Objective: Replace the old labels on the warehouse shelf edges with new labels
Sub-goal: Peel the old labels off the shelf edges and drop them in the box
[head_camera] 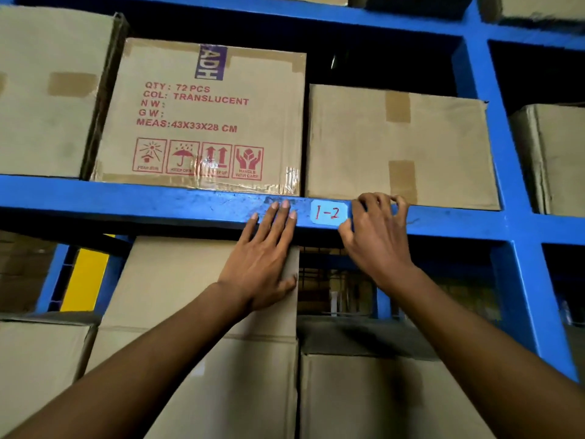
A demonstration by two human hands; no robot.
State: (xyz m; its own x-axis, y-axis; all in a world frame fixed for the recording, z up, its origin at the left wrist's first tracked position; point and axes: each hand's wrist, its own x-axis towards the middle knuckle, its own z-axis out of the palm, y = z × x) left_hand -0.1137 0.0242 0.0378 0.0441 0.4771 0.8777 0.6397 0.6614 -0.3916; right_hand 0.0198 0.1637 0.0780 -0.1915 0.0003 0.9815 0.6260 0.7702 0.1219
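Note:
A pale label [329, 212] with "1-2" written in red is stuck on the front of the blue shelf edge [158, 202]. My right hand [376, 231] rests just right of it, thumb touching the label's lower right corner, fingers curled over the beam's top. My left hand [267, 258] lies flat with fingers apart, its fingertips on the beam left of the label and its palm on a cardboard box [196, 289] below. A scuffed, worn patch [272, 199] marks the beam by my left fingertips. Neither hand holds a loose object.
Cardboard boxes fill the shelf above the beam: a printed one [202, 118] marked "QTY: 72 PCS", a plain one [399, 147] to its right. More boxes stand below. A blue upright post [506, 217] rises at the right. A yellow panel [84, 280] shows at the lower left.

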